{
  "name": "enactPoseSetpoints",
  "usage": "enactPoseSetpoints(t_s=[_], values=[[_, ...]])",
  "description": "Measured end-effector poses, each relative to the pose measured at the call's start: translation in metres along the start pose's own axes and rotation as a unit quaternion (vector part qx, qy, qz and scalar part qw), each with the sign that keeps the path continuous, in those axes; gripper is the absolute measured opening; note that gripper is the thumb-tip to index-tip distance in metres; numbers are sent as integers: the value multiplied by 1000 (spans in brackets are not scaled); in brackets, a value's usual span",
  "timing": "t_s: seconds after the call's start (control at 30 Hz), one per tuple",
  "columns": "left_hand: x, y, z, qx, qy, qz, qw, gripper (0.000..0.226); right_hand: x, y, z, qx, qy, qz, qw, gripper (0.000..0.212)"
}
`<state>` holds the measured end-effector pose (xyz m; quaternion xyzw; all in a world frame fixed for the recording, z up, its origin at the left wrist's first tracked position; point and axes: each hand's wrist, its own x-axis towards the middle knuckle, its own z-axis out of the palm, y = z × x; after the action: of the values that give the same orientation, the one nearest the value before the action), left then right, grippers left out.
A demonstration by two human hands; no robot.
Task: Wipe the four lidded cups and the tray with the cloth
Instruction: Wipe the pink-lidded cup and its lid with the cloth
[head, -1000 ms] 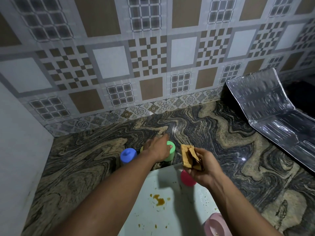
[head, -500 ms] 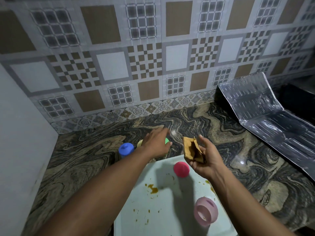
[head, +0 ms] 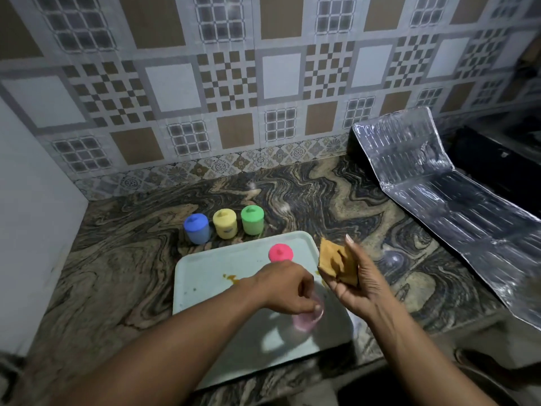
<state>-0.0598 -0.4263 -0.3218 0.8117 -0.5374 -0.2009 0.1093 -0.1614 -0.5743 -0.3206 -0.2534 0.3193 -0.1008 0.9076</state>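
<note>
1. Tray (head: 205, 291): pale and rectangular. It lies on the marbled counter (head: 123, 259) near the front edge, with orange-brown smears (head: 231, 277) on its middle.
2. Blue lidded cup (head: 196, 228), yellow lidded cup (head: 224, 223) and green lidded cup (head: 252, 219): all upright with lids on. They stand in a close row on the counter just behind the tray's far edge, blue at the left and green at the right.
3. Pink lid (head: 280, 252): knob up, on the tray near its far right corner, apart from its cup.
4. Pink cup (head: 307, 319): on the tray's right half, under the left hand. It is blurred, so I cannot tell whether it stands upright or tilted.
5. Left hand (head: 288, 288): palm down, fingers curled over the pink cup's top and gripping it at the rim.
6. Right hand (head: 357, 284): raised over the tray's right edge, thumb and fingers pinching the cloth.
7. Cloth (head: 336, 262): tan and folded, held clear of the tray and cups.
8. Foil sheet (head: 439, 189): creased, on the counter at the right, its far end bent up against the patterned tiled wall (head: 281, 71).
</note>
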Motion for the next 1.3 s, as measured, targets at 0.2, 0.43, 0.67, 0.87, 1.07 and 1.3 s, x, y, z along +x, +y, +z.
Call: enactPoseSetpoints(t_s=[0.2,0.43,0.67,0.87,1.07,1.3], values=[[-15,11,29,116,50,31,992,43,-9,12,-27,-7,53,23,998,21],[-15,5,22,-17,114,-56,992,20,-7,19,-31,-168,140,-137,966,34],[4,-7,-25,-157,176,-113,965,21,-16,46,-1,-481,84,-368,791,37],[17,-19,-51,-279,154,-27,948,27,16,62,29,-435,18,-329,838,75],[15,-45,-83,-435,99,32,894,21,19,21,66,-123,-57,4,991,55],[20,-77,-106,-472,56,36,879,27,37,30,89,-85,-37,-30,995,54]])
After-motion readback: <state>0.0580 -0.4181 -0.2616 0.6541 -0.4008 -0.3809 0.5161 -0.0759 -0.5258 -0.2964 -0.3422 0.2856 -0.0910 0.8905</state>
